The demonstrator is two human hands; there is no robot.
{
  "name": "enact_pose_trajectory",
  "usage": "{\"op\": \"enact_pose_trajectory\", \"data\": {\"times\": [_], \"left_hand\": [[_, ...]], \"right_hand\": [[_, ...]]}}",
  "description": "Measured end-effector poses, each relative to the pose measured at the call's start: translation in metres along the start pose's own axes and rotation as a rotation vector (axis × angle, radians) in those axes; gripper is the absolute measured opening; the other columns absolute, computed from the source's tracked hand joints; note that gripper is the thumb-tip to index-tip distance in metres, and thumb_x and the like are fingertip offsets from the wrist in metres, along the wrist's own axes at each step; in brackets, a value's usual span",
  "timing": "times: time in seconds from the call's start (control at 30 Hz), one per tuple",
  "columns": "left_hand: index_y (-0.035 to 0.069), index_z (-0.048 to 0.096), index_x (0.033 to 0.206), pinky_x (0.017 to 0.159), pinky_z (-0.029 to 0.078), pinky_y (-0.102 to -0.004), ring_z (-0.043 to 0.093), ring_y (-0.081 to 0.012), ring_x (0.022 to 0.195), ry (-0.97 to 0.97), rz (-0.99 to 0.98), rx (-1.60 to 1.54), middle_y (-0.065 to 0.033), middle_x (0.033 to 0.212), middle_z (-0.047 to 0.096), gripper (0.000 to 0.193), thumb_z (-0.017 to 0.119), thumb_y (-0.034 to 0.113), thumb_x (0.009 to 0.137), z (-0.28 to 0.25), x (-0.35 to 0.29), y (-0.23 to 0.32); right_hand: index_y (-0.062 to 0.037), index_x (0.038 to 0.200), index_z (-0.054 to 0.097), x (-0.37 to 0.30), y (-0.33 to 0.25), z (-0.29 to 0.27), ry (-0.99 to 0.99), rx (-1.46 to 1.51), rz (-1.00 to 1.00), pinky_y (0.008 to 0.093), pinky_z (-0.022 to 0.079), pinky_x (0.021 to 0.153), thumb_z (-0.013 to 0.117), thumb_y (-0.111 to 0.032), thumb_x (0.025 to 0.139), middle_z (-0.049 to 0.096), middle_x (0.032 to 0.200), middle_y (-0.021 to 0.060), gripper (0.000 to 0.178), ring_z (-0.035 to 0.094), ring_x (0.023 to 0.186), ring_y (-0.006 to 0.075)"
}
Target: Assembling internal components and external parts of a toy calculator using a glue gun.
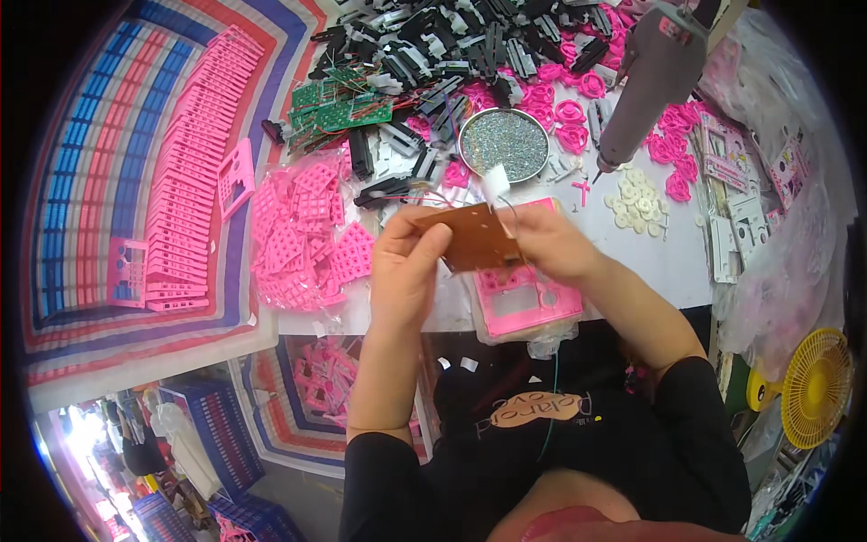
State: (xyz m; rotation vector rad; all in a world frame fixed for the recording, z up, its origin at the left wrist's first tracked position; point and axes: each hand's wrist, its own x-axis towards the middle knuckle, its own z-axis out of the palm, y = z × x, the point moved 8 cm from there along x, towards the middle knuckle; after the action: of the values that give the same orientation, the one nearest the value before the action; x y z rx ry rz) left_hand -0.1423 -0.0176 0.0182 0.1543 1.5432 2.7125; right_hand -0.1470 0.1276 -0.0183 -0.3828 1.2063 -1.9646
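A brown circuit board is raised above the work surface, tilted, with thin wires at its far edge. My left hand pinches its left side between thumb and fingers. My right hand closes on its right edge; those fingertips are partly hidden. A small white piece stands up at the board's far corner. Below the hands, a pink plastic casing panel with cut-out openings lies on a plastic-wrapped pad, partly covered by the board and my right hand.
A round tin of small screws stands beyond the hands. An electric screwdriver hangs at right above white discs. Pink keypad pieces fill a bag at left, beside stacked pink panels. Green boards and black parts lie behind.
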Motion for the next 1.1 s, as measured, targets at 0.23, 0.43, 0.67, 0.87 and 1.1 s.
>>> {"op": "enact_pose_trajectory", "data": {"times": [0.23, 0.43, 0.67, 0.87, 1.1], "left_hand": [[-0.003, 0.070, 0.091, 0.078, 0.048, -0.0254, 0.061, -0.0112, 0.083, 0.040, 0.249, 0.611, -0.0053, 0.089, 0.067, 0.005, 0.073, 0.000, 0.089, -0.007, -0.007, 0.014], [-0.002, 0.068, 0.099, 0.085, 0.049, -0.0299, 0.061, -0.0125, 0.091, 0.001, 0.137, 0.233, -0.0056, 0.101, 0.067, 0.007, 0.067, 0.003, 0.094, -0.014, -0.018, -0.001], [0.006, 0.054, 0.119, 0.095, 0.051, -0.0357, 0.063, -0.0199, 0.106, 0.099, -0.044, -0.327, -0.0085, 0.114, 0.065, 0.022, 0.058, 0.021, 0.104, -0.002, -0.033, -0.034], [0.013, 0.050, 0.125, 0.074, 0.048, -0.0376, 0.057, -0.0173, 0.070, -0.176, -0.009, -0.245, -0.0063, 0.088, 0.061, 0.025, 0.054, 0.028, 0.105, -0.001, -0.045, -0.036], [0.016, 0.050, 0.130, 0.070, 0.049, -0.0344, 0.056, -0.0191, 0.064, 0.059, -0.093, -0.284, -0.0067, 0.087, 0.060, 0.032, 0.042, 0.038, 0.109, -0.014, -0.043, -0.035]], "right_hand": [[0.0023, 0.132, 0.057, -0.001, -0.006, -0.006, 0.046, 0.191, -0.056, 0.0345, 0.053, 0.096, 0.059, -0.018, 0.101, 0.065, 0.123, 0.0100, 0.038, 0.064, 0.112, 0.0193], [-0.0050, 0.111, 0.061, -0.005, -0.004, 0.005, 0.016, 0.312, -0.088, 0.0326, 0.055, 0.086, 0.066, -0.011, 0.096, 0.067, 0.108, 0.0055, 0.018, 0.067, 0.097, 0.0159], [-0.0103, 0.104, 0.057, -0.005, 0.025, 0.011, 0.074, 0.574, -0.075, 0.0222, 0.033, 0.051, 0.061, -0.017, 0.100, 0.055, 0.077, 0.0003, 0.009, 0.046, 0.061, 0.0065], [-0.0077, 0.120, 0.056, -0.006, 0.012, 0.007, 0.128, 0.346, -0.010, 0.0222, 0.029, 0.046, 0.062, -0.014, 0.099, 0.055, 0.071, 0.0006, 0.023, 0.040, 0.050, 0.0047], [-0.0062, 0.136, 0.049, -0.009, 0.002, 0.008, 0.145, -0.025, -0.069, 0.0217, 0.036, 0.048, 0.061, -0.008, 0.097, 0.065, 0.074, 0.0037, 0.041, 0.050, 0.054, 0.0045]]}}
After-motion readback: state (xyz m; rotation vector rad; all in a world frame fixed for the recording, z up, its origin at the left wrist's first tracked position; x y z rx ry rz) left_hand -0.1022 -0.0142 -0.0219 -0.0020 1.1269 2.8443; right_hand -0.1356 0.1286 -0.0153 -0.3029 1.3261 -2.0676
